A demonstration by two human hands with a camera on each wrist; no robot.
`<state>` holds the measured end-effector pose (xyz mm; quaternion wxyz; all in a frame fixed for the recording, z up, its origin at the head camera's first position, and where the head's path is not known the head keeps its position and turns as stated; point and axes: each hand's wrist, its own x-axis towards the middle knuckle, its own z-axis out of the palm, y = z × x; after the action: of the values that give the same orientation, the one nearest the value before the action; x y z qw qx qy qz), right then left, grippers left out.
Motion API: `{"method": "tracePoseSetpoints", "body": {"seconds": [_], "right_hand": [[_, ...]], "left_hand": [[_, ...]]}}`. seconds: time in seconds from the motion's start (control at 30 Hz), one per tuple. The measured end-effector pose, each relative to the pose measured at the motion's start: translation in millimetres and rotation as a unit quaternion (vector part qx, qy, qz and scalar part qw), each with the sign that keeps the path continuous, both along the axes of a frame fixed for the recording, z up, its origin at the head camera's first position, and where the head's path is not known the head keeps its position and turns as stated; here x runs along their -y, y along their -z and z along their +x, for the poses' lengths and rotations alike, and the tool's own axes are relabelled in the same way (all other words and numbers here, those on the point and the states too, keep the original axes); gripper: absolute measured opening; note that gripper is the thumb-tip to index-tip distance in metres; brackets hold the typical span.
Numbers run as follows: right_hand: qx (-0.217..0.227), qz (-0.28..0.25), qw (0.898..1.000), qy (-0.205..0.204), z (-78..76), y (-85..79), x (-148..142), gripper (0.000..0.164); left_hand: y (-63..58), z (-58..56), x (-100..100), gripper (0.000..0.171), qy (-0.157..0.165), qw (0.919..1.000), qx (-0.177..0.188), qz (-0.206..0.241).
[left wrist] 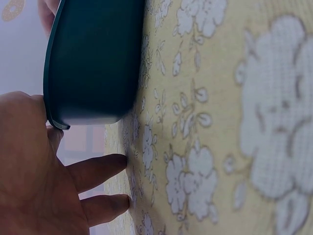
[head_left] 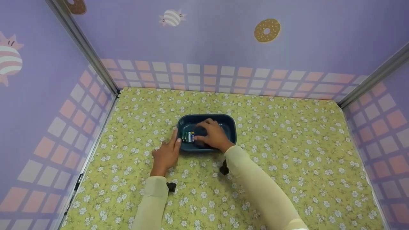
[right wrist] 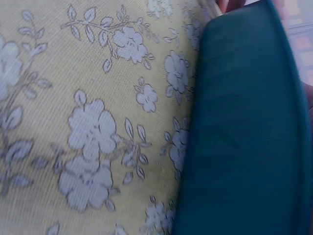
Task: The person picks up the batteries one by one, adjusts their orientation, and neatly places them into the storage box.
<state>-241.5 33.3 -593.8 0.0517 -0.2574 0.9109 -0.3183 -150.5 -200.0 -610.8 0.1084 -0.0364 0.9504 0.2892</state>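
Note:
A dark teal plastic basin (head_left: 230, 118) sits on the floral cloth. Several small cylindrical batteries (head_left: 188, 137) lie side by side inside it at the left, dark green, silvery and purple with orange. My left hand (head_left: 166, 155) holds the basin's left rim, the thumb over the edge and the index finger along the outside; in the left wrist view other fingers (left wrist: 98, 174) stretch toward the cloth. My right hand (head_left: 214, 135) reaches into the basin, thumb tip at the rightmost battery and the other fingers spread apart from it. The right wrist view shows mainly the basin's outer wall (right wrist: 244, 127).
Yellow-green cloth with white flowers (head_left: 287, 153) covers the table. Lilac walls (head_left: 217, 38) with candy, donut and check prints stand at the back and both sides. Metal frame posts (head_left: 84, 44) mark the corners. A dark strap piece (head_left: 171, 187) shows at the left wrist.

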Motion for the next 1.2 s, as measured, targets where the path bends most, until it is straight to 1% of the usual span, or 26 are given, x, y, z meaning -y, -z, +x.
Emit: {"method": "tracePoseSetpoints", "body": {"seconds": [0.17, 0.4, 0.53, 0.63, 0.73, 0.83, 1.0, 1.2], "right_hand": [[-0.018, -0.033, 0.999, 0.005, 7.0, -12.2, -15, 0.053], [-0.034, -0.061, 0.997, 0.028, 11.6, -35.4, -41, 0.057], [-0.066, -0.079, 0.994, 0.046, 12.1, -42.5, -61, 0.056], [-0.092, -0.093, 0.99, 0.06, 13.2, -42.2, -78, 0.055], [-0.102, -0.107, 0.986, 0.079, 16.5, -38.7, -94, 0.054], [-0.102, -0.115, 0.983, 0.102, 21.1, -33.7, -109, 0.053], [-0.095, -0.114, 0.979, 0.137, 28.6, -23.8, -128, 0.051], [-0.068, -0.109, 0.979, 0.161, 40.0, -11.0, -145, 0.05]], "left_hand": [[0.0, 0.6, -1, 0.065, -0.004, 1.0, 0.0, 0.004], [0.0, 0.7, 1, 0.067, 0.003, 1.0, 0.003, -0.003], [-0.2, 0.4, 0, 0.067, 0.002, 1.0, 0.004, -0.005], [-0.3, 0.4, -1, 0.066, 0.0, 1.0, 0.006, -0.003], [-0.4, 0.9, -1, 0.066, -0.001, 1.0, 0.004, -0.004], [-0.3, 2.1, -1, 0.067, -0.005, 1.0, 0.001, -0.002], [-0.5, 2.5, -1, 0.067, -0.003, 1.0, 0.001, -0.002], [-2.0, 1.7, -1, 0.065, -0.002, 1.0, 0.004, 0.006]]}}
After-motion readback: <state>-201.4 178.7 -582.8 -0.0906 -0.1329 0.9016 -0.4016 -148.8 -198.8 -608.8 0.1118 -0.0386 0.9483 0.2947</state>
